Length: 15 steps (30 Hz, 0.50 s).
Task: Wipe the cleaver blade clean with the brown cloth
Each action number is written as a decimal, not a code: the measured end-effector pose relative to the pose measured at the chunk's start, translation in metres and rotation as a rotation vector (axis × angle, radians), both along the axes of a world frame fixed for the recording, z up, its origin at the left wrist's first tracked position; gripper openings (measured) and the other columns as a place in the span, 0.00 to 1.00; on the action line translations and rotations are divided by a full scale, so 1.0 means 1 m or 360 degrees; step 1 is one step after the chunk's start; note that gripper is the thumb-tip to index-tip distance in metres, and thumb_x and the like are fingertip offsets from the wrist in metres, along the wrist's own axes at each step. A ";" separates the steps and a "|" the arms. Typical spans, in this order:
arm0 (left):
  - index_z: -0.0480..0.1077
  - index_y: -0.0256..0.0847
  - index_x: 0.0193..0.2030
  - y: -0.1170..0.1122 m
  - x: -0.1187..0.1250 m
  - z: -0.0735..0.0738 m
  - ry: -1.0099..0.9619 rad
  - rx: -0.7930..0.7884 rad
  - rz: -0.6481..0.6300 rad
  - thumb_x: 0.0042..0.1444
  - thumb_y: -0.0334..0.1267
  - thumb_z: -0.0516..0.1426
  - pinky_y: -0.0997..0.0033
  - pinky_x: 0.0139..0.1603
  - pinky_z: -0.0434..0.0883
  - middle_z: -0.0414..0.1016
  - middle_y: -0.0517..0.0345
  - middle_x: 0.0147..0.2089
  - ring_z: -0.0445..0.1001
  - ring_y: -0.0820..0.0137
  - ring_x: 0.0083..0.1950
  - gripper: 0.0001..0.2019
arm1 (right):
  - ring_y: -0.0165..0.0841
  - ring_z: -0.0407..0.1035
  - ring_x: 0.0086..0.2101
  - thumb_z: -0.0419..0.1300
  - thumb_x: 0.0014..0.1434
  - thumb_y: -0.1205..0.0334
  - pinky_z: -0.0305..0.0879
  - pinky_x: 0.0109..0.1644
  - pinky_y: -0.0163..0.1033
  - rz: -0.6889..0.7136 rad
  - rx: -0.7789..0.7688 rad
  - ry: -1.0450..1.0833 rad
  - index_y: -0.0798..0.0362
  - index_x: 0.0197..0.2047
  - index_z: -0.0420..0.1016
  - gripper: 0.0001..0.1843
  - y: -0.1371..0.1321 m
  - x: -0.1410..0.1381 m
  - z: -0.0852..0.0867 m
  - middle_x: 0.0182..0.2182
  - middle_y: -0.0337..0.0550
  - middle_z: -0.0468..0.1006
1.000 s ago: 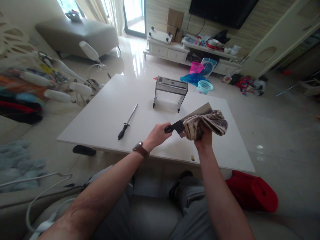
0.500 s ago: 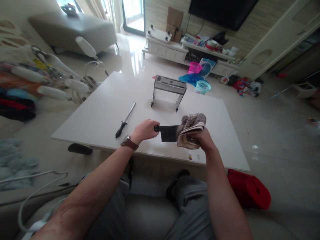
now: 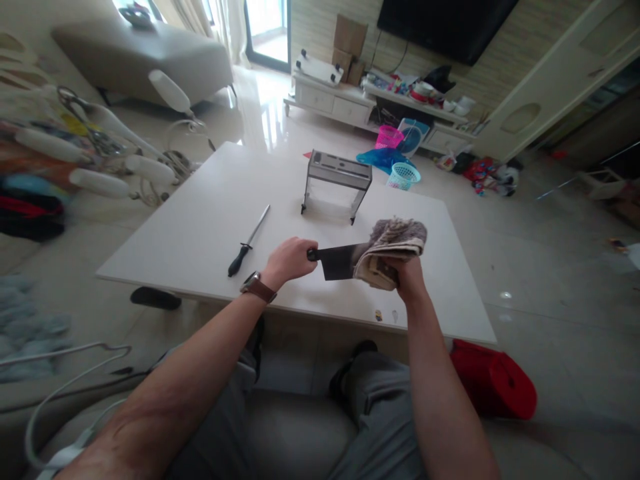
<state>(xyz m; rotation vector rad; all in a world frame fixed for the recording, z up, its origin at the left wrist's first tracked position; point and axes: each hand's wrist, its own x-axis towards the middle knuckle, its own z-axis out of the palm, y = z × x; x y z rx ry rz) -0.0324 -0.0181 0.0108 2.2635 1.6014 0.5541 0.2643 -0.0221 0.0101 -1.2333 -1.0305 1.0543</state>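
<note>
Left hand (image 3: 291, 259) clasps the cleaver (image 3: 337, 262) by its handle above the table (image 3: 175, 247); at three o'clock from it I remotely see the right hand (image 3: 410, 277) gripping a cloth (image 3: 395, 239) over the blade's end.

The only camera here sits on the head of the person (image 3: 195, 380), pitched forward and down. Closest to it, the grey trousers (image 3: 385, 400) come in along the bottom edge. Beyond them, near the middle of the view, are the left hand (image 3: 290, 259) and right hand (image 3: 412, 276), with the white table (image 3: 190, 233) seen from above its close side. The view then stretches across the floor (image 3: 530, 260) to the cabinet (image 3: 320, 100) and television (image 3: 447, 27), the latter cut off at the top.
</note>
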 end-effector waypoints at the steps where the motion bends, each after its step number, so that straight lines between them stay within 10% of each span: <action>1: 0.77 0.45 0.30 0.000 -0.001 0.000 0.0018 0.0001 -0.0011 0.49 0.33 0.55 0.64 0.30 0.57 0.78 0.51 0.29 0.75 0.59 0.33 0.08 | 0.38 0.78 0.36 0.78 0.35 0.65 0.76 0.44 0.43 0.0072 -0.0065 -0.0100 0.54 0.40 0.83 0.25 -0.002 0.002 -0.001 0.36 0.40 0.86; 15: 0.71 0.41 0.25 -0.002 0.020 -0.003 -0.0626 0.0010 0.0197 0.47 0.31 0.57 0.68 0.32 0.57 0.67 0.61 0.23 0.64 0.70 0.28 0.03 | 0.34 0.80 0.45 0.73 0.49 0.56 0.77 0.54 0.45 -0.0265 0.0252 0.0662 0.42 0.42 0.81 0.15 0.006 -0.005 -0.002 0.42 0.32 0.85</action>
